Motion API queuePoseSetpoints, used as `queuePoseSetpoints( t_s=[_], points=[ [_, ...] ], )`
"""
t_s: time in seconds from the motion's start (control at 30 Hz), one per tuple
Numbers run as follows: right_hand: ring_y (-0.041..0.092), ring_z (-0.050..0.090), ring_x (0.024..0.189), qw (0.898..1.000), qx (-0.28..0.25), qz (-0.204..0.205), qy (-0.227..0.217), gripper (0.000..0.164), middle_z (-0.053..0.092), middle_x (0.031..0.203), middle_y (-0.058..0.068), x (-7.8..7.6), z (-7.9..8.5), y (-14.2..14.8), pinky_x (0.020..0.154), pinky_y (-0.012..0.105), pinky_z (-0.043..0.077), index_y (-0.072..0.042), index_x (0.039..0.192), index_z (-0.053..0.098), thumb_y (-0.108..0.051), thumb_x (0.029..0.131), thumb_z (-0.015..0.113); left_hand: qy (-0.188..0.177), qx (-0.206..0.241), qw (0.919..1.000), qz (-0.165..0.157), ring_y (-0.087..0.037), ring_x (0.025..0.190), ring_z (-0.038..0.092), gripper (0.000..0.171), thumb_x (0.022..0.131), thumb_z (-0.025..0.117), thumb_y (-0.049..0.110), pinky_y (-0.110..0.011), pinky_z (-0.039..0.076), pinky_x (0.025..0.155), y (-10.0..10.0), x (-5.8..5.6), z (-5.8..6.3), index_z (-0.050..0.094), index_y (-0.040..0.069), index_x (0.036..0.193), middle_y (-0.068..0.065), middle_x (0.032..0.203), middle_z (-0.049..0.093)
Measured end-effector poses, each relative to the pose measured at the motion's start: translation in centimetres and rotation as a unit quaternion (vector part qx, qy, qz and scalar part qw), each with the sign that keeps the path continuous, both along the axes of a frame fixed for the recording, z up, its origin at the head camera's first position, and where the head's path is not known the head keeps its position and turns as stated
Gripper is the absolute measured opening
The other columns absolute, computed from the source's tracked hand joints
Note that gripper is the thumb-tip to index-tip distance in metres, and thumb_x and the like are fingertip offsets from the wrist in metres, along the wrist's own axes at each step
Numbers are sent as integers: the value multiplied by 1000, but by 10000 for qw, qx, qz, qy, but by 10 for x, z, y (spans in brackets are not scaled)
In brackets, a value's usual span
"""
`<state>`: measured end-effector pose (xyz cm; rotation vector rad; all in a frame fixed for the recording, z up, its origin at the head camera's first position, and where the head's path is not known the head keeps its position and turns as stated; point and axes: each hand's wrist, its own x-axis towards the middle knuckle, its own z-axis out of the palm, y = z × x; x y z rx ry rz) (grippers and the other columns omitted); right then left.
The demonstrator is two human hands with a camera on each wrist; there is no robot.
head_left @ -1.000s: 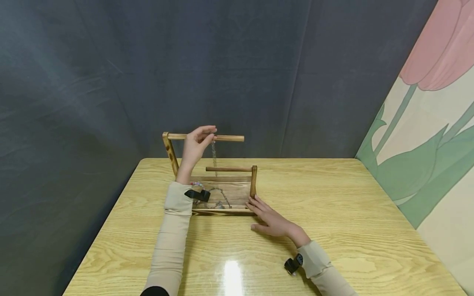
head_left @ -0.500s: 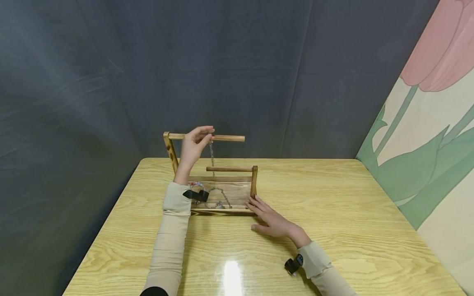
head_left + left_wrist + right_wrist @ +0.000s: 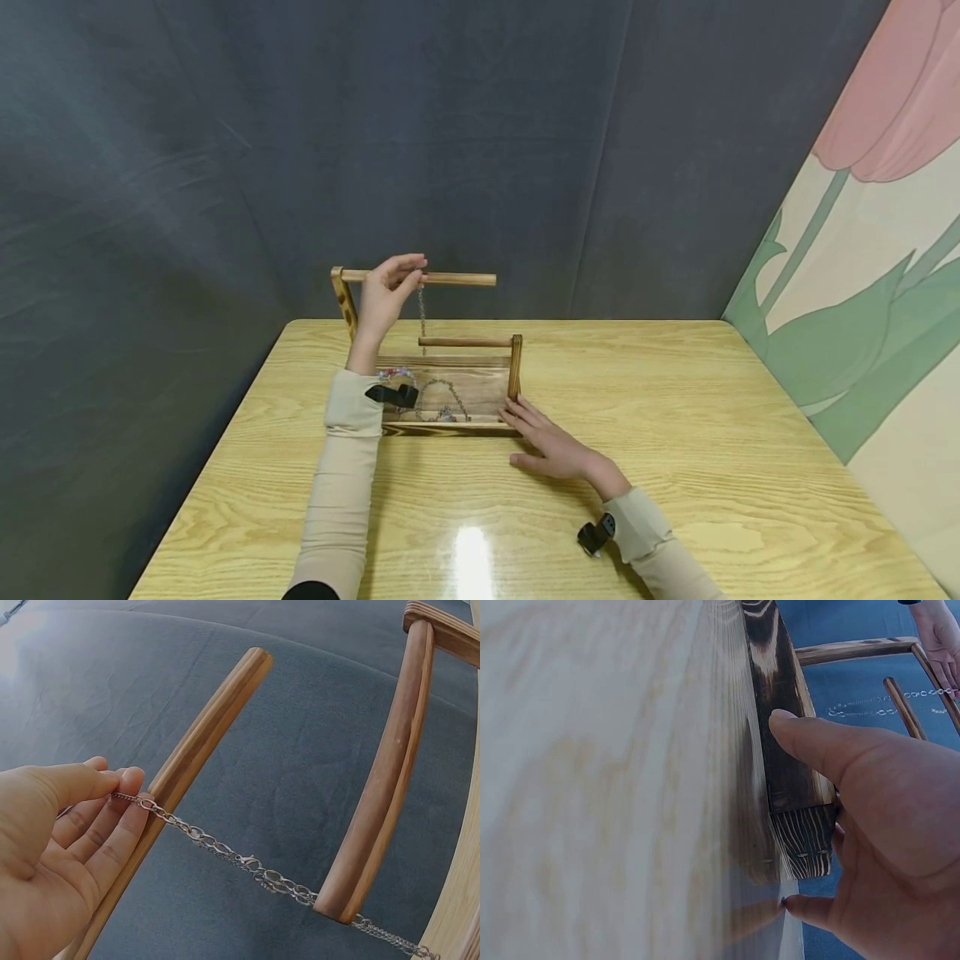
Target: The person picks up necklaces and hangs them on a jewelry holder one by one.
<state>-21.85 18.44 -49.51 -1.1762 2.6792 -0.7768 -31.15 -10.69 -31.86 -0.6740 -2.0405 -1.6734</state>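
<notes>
My left hand (image 3: pixel 386 292) pinches one end of a silver chain (image 3: pixel 199 836) between thumb and fingertips, right at the upper bar (image 3: pixel 461 279) of a wooden jewellery stand. From there the chain hangs down behind the shorter lower bar (image 3: pixel 465 342); a lobster clasp (image 3: pixel 249 861) shows partway along it. My right hand (image 3: pixel 551 446) rests with extended fingers at the front right corner of the stand's tray (image 3: pixel 487 387). In the right wrist view its thumb lies against the dark wooden edge (image 3: pixel 787 772).
Inside the tray lie another silver chain (image 3: pixel 453 390) with a pendant and a colourful beaded bracelet (image 3: pixel 393 372), partly hidden by the left wrist camera (image 3: pixel 397 395). The stand is on a yellow wooden table (image 3: pixel 637 400), with a dark cloth (image 3: pixel 480 150) behind.
My left hand has shifted slightly left along the upper bar, carrying the hanging chain with it. The right hand stays at the tray's corner.
</notes>
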Motion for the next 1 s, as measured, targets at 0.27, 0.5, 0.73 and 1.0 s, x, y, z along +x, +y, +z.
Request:
queuePoseSetpoints(
  t_s=[0.27, 0.5, 0.73, 1.0],
  points=[
    [34, -1, 142, 10000, 13, -37, -91, 71, 7, 155, 16, 0, 0, 1, 109, 57, 21, -6, 148, 18, -27, 93, 57, 37, 51, 10000, 36, -43, 93, 61, 27, 90, 55, -2, -37, 54, 81, -4, 0, -1, 59, -9, 116, -27, 111, 61],
    [34, -1, 142, 9999, 12, -26, -112, 71, 7, 155, 17, 0, 0, 1, 109, 57, 21, -5, 148, 18, -27, 93, 57, 104, 188, 9998, -18, -46, 93, 59, 27, 90, 55, -5, -30, 54, 78, -9, 0, -1, 57, -13, 115, -31, 111, 60],
    [35, -1, 142, 9999, -16, -20, -114, 71, 7, 154, 19, 0, 1, 1, 110, 56, 19, -4, 148, 18, -28, 93, 57, 102, 242, 9996, 96, -42, 91, 60, 27, 89, 56, -5, -30, 54, 78, -14, 0, -1, 58, -12, 115, -31, 110, 60],
    [34, -2, 142, 10000, 3, -13, -98, 71, 7, 155, 17, 1, 1, 0, 110, 56, 18, -5, 148, 17, -28, 93, 56, -95, 327, 9994, 116, -37, 92, 61, 27, 90, 55, -4, -31, 54, 79, -19, 3, 0, 58, -10, 116, -30, 112, 59]
  ],
)
